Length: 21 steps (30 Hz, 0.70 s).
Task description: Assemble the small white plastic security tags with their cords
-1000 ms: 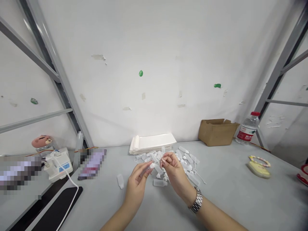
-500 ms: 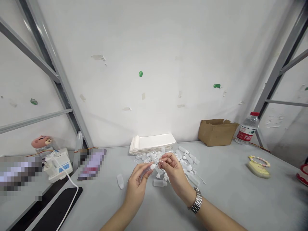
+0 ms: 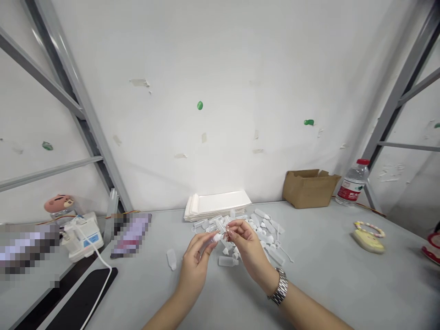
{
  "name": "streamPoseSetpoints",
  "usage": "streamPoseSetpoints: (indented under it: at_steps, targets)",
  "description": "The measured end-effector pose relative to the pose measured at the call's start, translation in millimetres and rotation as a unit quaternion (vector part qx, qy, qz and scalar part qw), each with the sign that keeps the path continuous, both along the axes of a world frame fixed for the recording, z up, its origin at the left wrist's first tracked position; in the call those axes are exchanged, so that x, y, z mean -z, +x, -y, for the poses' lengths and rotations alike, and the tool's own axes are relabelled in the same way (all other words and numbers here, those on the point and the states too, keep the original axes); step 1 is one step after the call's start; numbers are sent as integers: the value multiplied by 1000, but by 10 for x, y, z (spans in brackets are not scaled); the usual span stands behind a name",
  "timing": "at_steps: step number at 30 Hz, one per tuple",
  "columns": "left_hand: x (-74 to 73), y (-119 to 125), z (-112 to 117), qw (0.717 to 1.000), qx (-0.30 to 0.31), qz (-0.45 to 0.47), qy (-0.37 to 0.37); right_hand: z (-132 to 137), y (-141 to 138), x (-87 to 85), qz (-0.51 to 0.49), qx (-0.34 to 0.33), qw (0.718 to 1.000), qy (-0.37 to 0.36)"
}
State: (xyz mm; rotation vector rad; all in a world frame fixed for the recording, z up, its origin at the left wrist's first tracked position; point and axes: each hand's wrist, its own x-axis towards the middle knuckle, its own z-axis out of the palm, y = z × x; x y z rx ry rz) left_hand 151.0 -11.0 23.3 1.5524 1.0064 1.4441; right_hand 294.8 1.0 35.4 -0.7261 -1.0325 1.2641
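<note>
1. Two bare hands are working above the pale grey tabletop (image 3: 326, 279), just in front of a heap of translucent plastic bottles and caps (image 3: 266, 224) near its far edge.
2. The left hand (image 3: 195, 263) is gripping a small translucent plastic bottle (image 3: 208, 244) between curled fingers (image 3: 201, 242).
3. The right hand (image 3: 249, 254) is pinching narrowly at the bottle's white tip; whatever it holds is too small to tell.

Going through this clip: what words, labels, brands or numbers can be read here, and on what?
Red label on the water bottle: too small to read.
Blue label on the white device: too small to read.
Purple item on the table: pixelated, unreadable.
Small plastic bottles: no print visible.
</note>
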Motion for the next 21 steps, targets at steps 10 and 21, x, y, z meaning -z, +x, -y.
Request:
streamPoseSetpoints:
  at_steps: [10, 21]
  targets:
    - [13, -11, 1, 1000, -8, -9, 13, -7, 0, 12, -21, -11, 1000, -3]
    - [33, -22, -15, 999, -9, -37, 29, 0, -6, -9, -24, -11, 1000, -16]
